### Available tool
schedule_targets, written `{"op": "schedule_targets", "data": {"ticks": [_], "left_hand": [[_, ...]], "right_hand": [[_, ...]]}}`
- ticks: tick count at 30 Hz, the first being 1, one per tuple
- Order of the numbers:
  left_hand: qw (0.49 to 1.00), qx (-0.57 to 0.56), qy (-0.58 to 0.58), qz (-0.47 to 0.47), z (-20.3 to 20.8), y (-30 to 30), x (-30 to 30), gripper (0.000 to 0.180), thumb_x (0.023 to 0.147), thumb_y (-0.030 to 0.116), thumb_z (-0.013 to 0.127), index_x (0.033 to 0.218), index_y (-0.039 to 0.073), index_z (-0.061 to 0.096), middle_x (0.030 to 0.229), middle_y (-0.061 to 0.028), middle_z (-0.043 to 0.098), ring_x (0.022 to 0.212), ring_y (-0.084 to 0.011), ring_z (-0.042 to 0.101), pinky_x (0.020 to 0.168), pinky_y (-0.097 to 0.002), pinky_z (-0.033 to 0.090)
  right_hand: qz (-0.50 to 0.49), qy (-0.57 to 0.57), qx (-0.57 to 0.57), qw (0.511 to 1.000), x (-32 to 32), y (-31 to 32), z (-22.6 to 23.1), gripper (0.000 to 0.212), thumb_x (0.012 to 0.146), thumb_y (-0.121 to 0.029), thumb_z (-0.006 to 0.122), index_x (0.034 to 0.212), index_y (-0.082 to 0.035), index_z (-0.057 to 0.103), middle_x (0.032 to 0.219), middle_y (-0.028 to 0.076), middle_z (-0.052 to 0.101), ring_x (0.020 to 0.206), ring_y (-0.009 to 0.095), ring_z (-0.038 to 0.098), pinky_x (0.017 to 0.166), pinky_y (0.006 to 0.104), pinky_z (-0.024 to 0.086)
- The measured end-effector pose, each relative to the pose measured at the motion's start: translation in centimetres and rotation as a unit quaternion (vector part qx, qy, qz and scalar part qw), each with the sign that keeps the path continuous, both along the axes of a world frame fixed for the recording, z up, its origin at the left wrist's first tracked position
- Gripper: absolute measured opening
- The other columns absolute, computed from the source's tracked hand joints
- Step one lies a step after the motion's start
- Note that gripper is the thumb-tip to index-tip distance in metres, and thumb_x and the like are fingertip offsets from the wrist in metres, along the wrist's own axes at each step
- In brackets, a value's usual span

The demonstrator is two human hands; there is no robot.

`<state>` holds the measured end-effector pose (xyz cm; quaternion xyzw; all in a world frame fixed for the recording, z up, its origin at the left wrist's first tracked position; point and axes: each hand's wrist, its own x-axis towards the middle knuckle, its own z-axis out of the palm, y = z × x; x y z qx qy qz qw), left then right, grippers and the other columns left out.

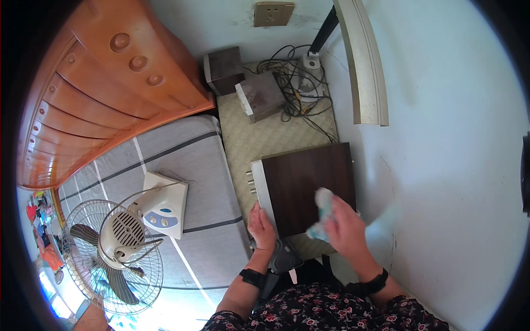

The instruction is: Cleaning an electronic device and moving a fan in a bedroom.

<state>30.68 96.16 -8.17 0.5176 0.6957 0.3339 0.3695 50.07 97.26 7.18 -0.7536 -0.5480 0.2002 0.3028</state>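
Observation:
A box-shaped amplifier [309, 185] with a dark wood-grain cover, a silver front panel and several knobs lies in front of me. My left hand [261, 227] is at the near end of its front panel, fingers curled against the edge. Over the near right part of the cover, my right hand [346, 230] is closed on a white and pale teal cloth [324, 207]. Part of the cloth sticks out above the fingers and part hangs below them. Whether the cloth touches the cover, I cannot tell.
Two small dark boxes [223, 70] stand at the back beside tangled black cables [292, 77]. A desk fan [124, 231] stands on the grey striped bed [204, 182] at left. The wall [441, 165] closes the right side. A dark round-faced device [284, 256] sits below the amplifier.

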Motion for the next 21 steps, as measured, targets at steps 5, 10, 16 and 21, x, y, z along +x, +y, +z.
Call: {"op": "schedule_targets", "data": {"ticks": [5,10,16,21], "left_hand": [[0.997,0.067,0.038,0.007,0.6,2.4,0.0,0.028,0.091,0.012,0.045,0.111,-0.001,0.058,0.108,-0.0199,0.060,0.102,-0.0343,0.055,0.094,-0.0448,0.037],[0.977,0.123,0.175,-0.017,1.7,3.4,1.0,0.025,0.089,0.012,0.047,0.107,0.001,0.060,0.100,-0.0154,0.061,0.099,-0.0327,0.054,0.092,-0.0467,0.035],[0.978,0.153,0.129,-0.056,3.3,5.6,1.2,0.027,0.086,0.012,0.050,0.109,0.002,0.060,0.112,-0.0145,0.058,0.107,-0.0342,0.051,0.097,-0.0471,0.031],[0.948,0.119,0.191,-0.223,2.8,6.7,3.1,0.030,0.082,0.014,0.058,0.111,0.008,0.061,0.137,-0.0109,0.043,0.130,-0.0333,0.034,0.105,-0.0516,0.022]], "right_hand": [[0.119,-0.119,0.073,0.983,-0.1,7.7,-1.9,0.020,0.080,-0.025,0.062,0.089,-0.007,0.062,0.080,0.013,0.061,0.075,0.031,0.060,0.067,0.0392,0.047],[0.088,-0.212,-0.102,0.968,1.4,18.4,-8.5,0.025,0.080,-0.024,0.063,0.098,-0.007,0.060,0.095,0.012,0.059,0.089,0.032,0.058,0.077,0.0414,0.048],[0.105,-0.271,-0.260,0.921,2.6,24.7,-15.9,0.080,0.071,-0.035,0.074,0.135,-0.012,0.032,0.140,0.012,0.034,0.115,0.033,0.048,0.088,0.0414,0.048],[0.086,-0.182,-0.391,0.898,4.5,26.3,-19.8,0.105,0.066,-0.038,0.079,0.144,-0.016,0.012,0.143,0.012,0.031,0.120,0.033,0.046,0.093,0.0404,0.046]]}}
